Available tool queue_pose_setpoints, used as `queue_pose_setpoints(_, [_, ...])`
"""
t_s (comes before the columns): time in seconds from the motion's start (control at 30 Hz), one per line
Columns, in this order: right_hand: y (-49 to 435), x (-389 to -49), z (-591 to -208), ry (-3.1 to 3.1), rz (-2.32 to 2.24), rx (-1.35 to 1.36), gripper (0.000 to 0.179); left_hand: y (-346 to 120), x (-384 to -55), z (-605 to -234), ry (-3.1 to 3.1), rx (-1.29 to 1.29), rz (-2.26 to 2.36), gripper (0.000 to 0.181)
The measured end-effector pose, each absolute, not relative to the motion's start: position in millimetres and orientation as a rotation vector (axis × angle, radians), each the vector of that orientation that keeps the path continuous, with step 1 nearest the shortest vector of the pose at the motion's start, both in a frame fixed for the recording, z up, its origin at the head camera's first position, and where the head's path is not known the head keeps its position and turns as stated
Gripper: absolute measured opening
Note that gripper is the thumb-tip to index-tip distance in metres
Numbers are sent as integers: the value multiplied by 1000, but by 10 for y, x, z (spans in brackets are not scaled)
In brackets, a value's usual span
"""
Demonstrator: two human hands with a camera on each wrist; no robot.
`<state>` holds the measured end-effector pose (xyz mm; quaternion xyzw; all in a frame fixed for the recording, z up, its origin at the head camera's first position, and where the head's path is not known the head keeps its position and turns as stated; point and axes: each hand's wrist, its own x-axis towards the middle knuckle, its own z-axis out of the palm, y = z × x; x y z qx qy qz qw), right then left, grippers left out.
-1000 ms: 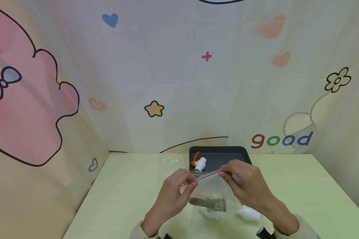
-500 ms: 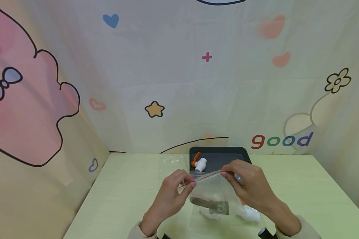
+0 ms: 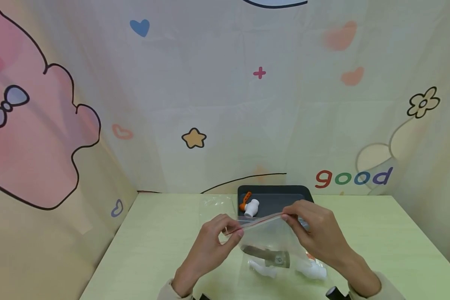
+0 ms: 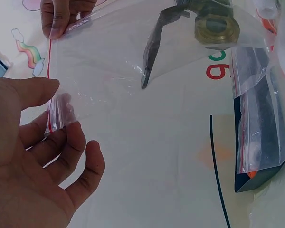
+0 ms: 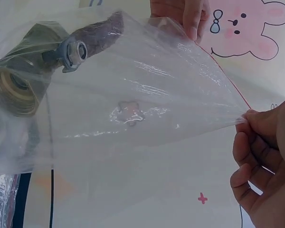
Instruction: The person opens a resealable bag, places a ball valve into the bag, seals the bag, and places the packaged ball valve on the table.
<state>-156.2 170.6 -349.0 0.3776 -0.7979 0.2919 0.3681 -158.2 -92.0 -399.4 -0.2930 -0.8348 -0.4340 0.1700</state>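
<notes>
A clear zip bag (image 3: 271,233) with a red line along its top edge is stretched between my hands. Inside it, low down, lies a brass-coloured valve (image 5: 23,80) with a long lever handle (image 4: 154,47). My left hand (image 3: 210,246) pinches one end of the zip edge between thumb and fingers. The other end is pinched by my right hand (image 3: 318,231), held a little higher. In the left wrist view, the bag's corner is bunched between the left fingers. The red line runs taut from hand to hand.
A dark tray (image 3: 285,199) at the back of the table holds a white plastic valve (image 3: 252,207) with an orange handle. Beside it lies a flat clear bag (image 3: 215,206). Beneath the held bag are white pieces (image 3: 262,269) and a bagged white valve (image 3: 313,270).
My hands have drawn slightly apart, the left leftward and the right rightward. The zip edge looks longer between them, and the valve in the bag has shifted a little right.
</notes>
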Motion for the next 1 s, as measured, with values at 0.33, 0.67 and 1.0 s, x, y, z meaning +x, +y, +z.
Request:
queue_pose_setpoints(0.33, [1727, -1561, -3482, -2074, 765, 951, 14, -939, -1613, -4038, -2287, -895, -1186, 5])
queue_pose_setpoints(0.67, [1771, -1549, -3455, -2076, 756, 916, 11, -1059, -1630, -4103, -2405, -842, -1260, 8])
queue_pose_setpoints(1.0, [1767, -1532, -3440, -2046, 768, 934, 10, -1063, -1645, -4125, -2266, -877, -1199, 8])
